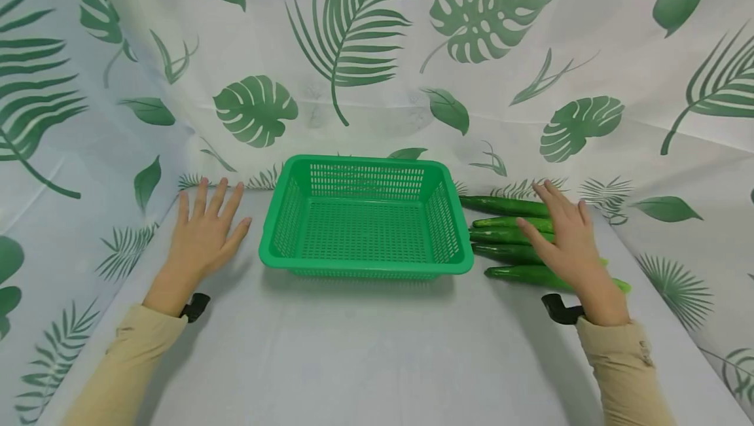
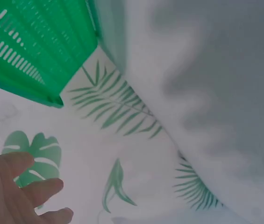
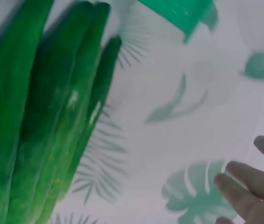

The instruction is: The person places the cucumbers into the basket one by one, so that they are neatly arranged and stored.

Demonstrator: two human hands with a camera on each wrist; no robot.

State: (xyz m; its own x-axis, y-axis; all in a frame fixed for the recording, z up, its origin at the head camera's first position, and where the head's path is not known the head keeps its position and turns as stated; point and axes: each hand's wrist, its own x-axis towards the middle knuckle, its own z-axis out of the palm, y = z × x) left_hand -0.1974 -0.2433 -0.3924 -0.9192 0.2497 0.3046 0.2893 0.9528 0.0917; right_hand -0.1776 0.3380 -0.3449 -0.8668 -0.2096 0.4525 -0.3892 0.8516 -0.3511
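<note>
Both hands are spread open: the left hand [image 1: 203,233] rests left of the empty green perforated plastic basket [image 1: 365,262], the right hand [image 1: 565,243] hovers over the long green cucumbers [image 1: 506,252] at centre right. Best to grip the nearest cucumber mid-length.

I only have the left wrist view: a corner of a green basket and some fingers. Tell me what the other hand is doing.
Observer: The right hand hovers with straight fingers over a row of cucumbers; it grips none of them.
Operator: Give me the count and where they lie.
Observer: At least four show in the head view, lying side by side to the right of the basket, outside it.
Operator: Report what's in the basket.
Observer: Nothing shows in it; its mesh floor is bare.
Operator: Now place my hand.
Observer: The left hand is open, fingers spread, over the table to the left of the basket, apart from its rim.
</note>
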